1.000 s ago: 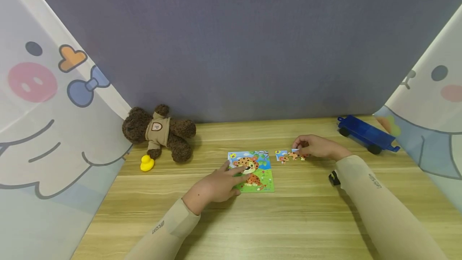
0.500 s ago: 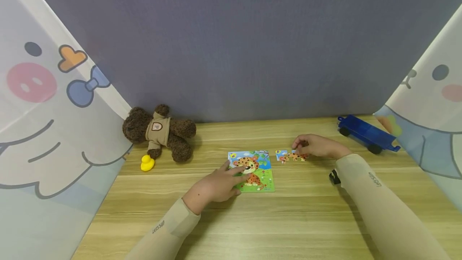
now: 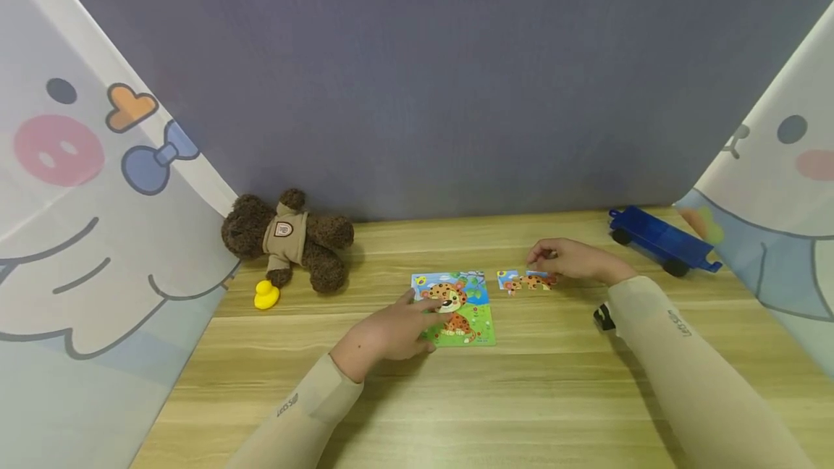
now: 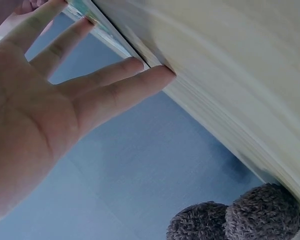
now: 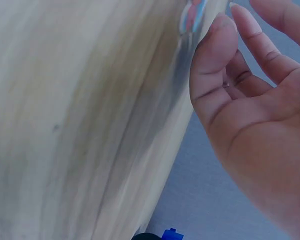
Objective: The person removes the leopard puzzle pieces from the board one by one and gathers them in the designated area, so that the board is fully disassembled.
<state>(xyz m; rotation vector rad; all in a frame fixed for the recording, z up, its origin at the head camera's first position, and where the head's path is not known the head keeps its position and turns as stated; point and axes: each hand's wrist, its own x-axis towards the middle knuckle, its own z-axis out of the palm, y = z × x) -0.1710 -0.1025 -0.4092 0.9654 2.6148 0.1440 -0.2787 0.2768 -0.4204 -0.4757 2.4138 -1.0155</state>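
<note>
The left hand (image 3: 399, 331) rests with spread fingers on a square leopard picture puzzle (image 3: 478, 313) on the table. Its fingertips meet the board's edge in the left wrist view. Right of the board lie several joined puzzle pieces (image 3: 508, 279), showing sky, a sun and a spotted leopard; a gap shows in their upper edge. Over the right end of these pieces is the right hand (image 3: 573, 262), its thumb and fingers loosely bent. No piece is visible between its fingertips in the right wrist view, where a piece (image 5: 192, 17) lies just beyond the thumb.
A brown teddy bear (image 3: 285, 230) lies at the back left, with a yellow rubber duck (image 3: 266, 295) in front of it. At the back right is a blue toy wagon (image 3: 661, 235). A small black object (image 3: 603, 317) sits partly behind the right sleeve.
The right hand has lifted slightly from the pieces, and the piece under it now lies more in line with its neighbours. The left hand has stayed on the board.
</note>
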